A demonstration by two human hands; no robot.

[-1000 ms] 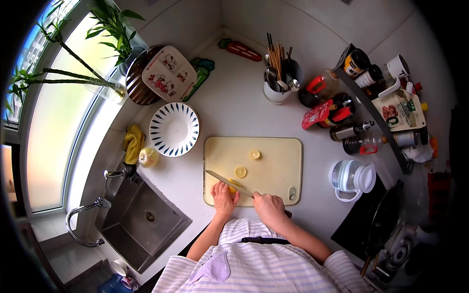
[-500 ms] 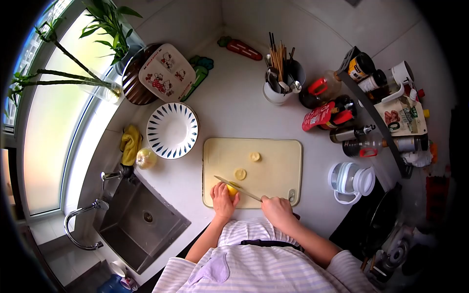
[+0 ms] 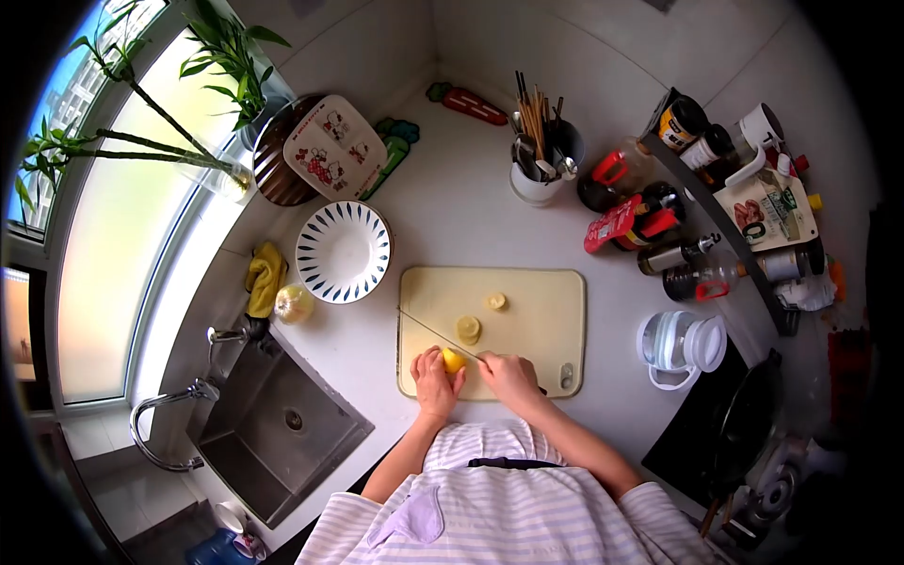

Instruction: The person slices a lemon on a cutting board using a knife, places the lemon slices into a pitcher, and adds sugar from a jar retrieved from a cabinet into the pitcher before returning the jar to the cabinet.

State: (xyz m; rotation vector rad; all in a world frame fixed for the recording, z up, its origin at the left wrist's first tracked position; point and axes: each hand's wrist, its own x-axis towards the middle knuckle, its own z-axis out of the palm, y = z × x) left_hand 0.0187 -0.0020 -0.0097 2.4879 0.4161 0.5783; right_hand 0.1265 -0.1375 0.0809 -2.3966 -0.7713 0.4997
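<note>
My left hand [image 3: 437,382] is closed around a yellow lemon [image 3: 454,359] with a cut face, pressing it on the near part of a pale yellow cutting board [image 3: 556,325]. In my right hand [image 3: 509,377] is a knife [image 3: 435,331]. Its thin blade points up and left across the board, just beyond the lemon. One lemon slice [image 3: 496,301] lies flat near the middle. Closer to the blade is another lemon slice [image 3: 468,329], which seems to overlap a second one. The knife's handle is mostly hidden by my fingers.
Left of the board are a patterned plate [image 3: 343,251], a wrapped round item [image 3: 294,304] and a steel sink [image 3: 273,443]. At right stands a clear jug [image 3: 678,348]. Bottles [image 3: 678,254] and a utensil holder [image 3: 537,185] stand farther back.
The knife has moved from over the lemon to beyond it, its blade reaching farther up and left. My right hand has shifted left and forward. The nearer slice looks thicker or doubled.
</note>
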